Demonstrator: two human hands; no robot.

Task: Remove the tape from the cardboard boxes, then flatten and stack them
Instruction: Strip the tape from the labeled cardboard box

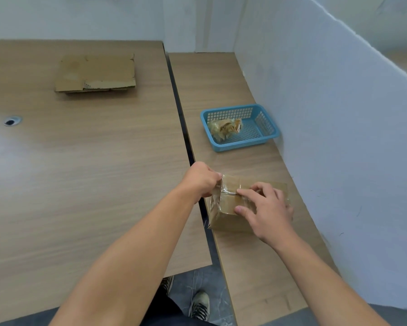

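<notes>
We pin the small brown cardboard box (pixel 229 220) under our open-fingered right hand (pixel 267 214) while our left hand (pixel 203 180) pinches the clear tape (pixel 215 200), best pulled low and steady.

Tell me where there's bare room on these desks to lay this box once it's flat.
The left desk is widely bare between the flattened cardboard stack, the cable hole and your left hand. The right desk has free strips beyond the blue basket and nearer you than the box. It is tight around the box, against the white partition.
</notes>
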